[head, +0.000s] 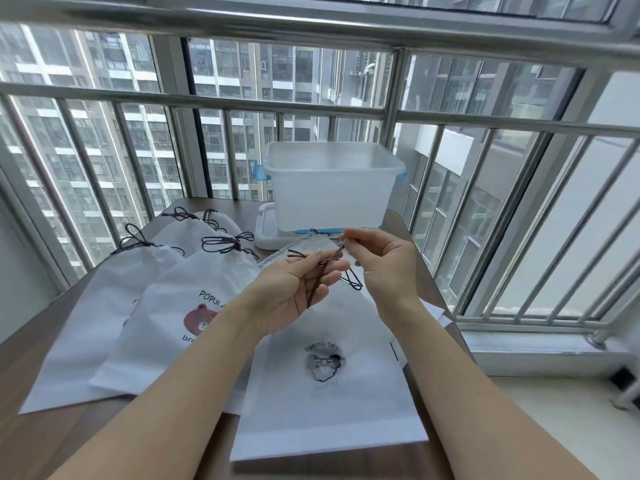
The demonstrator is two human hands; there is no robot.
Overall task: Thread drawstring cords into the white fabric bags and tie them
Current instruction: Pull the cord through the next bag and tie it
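**Cord held between both hands above the near bag**

I saw the wooden bench running up to the window railing, with a translucent plastic bin at its far edge, standing on a white lid. Toward the left edge lay finished white bags, overlapping, their dark cords tied in bows at the tops; the front one, the bear bag, carried a brown bear print. At the near edge, under my arms, lay the near bag with a grey print and the words "Especially for you", its top pointing toward the bin and partly hidden by the hands.

My left hand was raised above that bag, palm up, its grip closed on the dark cord, which ran down across the palm. My right hand was just beside it, thumb and forefinger pinching the cord's other end. More cord loops showed on the bag between the two hands.
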